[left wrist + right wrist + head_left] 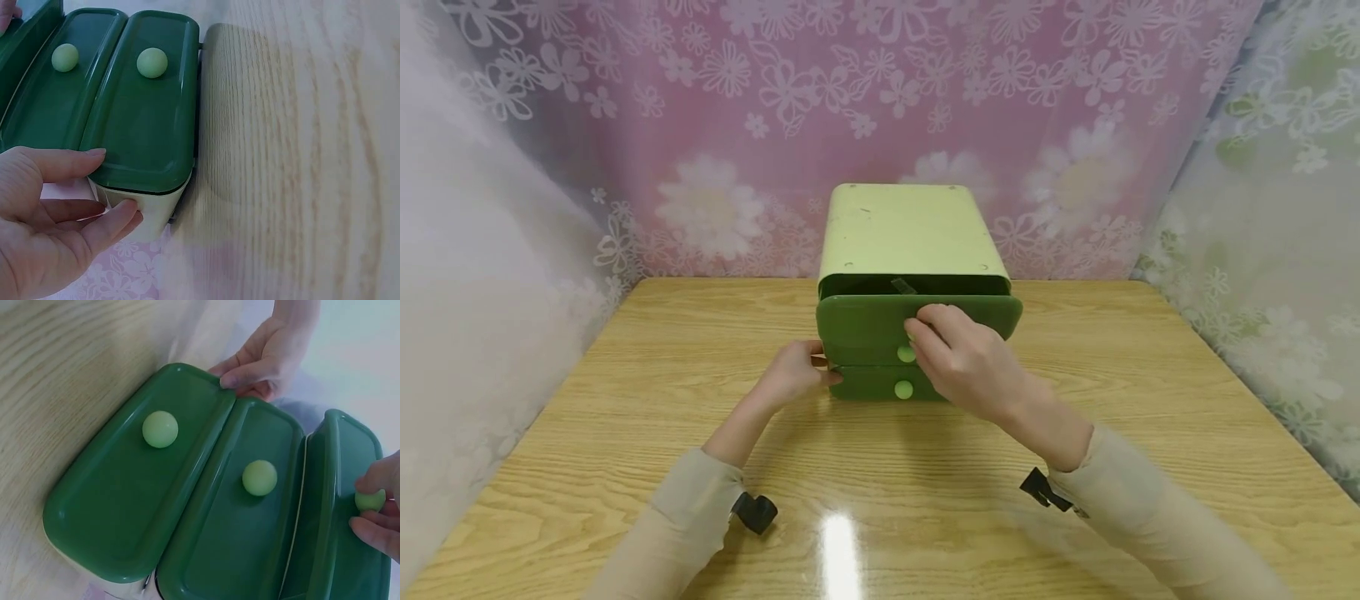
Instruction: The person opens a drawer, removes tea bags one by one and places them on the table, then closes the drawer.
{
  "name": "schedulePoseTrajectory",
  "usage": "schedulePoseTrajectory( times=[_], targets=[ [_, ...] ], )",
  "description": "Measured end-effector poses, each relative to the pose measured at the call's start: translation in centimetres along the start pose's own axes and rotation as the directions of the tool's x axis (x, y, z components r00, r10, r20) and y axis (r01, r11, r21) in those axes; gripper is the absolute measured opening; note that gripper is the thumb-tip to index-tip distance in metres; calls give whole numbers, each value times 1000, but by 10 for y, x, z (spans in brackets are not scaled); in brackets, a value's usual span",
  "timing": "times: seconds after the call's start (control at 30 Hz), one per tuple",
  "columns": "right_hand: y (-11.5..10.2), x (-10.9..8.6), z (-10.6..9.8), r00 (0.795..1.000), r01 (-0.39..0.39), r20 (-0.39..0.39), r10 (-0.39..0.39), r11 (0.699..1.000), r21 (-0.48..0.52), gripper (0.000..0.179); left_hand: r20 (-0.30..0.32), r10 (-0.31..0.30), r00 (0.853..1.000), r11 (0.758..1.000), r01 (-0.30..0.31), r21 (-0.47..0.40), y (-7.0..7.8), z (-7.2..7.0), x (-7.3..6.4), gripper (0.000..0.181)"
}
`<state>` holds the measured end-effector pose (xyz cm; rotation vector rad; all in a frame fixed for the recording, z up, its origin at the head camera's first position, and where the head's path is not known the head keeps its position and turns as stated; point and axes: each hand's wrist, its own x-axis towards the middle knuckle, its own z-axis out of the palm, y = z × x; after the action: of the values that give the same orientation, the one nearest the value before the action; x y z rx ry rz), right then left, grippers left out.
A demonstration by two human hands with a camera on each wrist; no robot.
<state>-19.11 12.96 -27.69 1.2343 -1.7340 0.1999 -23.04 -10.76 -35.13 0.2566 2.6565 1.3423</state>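
A small desktop drawer cabinet (902, 229) with a pale yellow-green case and three green drawers stands on the table. Its top drawer (865, 327) is pulled partly out, with a dark gap behind its front. My right hand (966, 358) pinches that drawer's round knob (370, 500) between thumb and fingers. My left hand (790, 377) grips the cabinet's lower left front corner, thumb on the edge of the bottom drawer (140, 125), fingers along the side wall. The middle drawer (244, 531) and the bottom one are closed, each with a light green knob.
A small see-through piece (903, 287) shows in the gap over the top drawer. The wooden table (700, 317) runs back to a pink flowered curtain (850, 100), with pale curtains at both sides. Black wrist mounts sit on both sleeves.
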Motion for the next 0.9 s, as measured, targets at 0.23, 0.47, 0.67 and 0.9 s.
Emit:
schedulePoseTrajectory(
  times=[0.23,0.47,0.67,0.9],
  targets=[
    [-11,3,-6,998,64,-19,-66,991,-118,21,5,-8,1000,1000,8,13,0,0,1,41],
    [-18,4,-12,998,58,15,-56,984,-166,23,10,-28,1000,1000,27,10,2,-1,1,39],
    [-28,3,-17,997,76,39,-70,980,-182,22,-18,-4,1000,997,5,76,2,-1,0,23],
    [-42,5,-29,994,106,30,-102,978,-181,22,-48,142,989,982,-134,130,0,-3,-4,14]
  ],
)
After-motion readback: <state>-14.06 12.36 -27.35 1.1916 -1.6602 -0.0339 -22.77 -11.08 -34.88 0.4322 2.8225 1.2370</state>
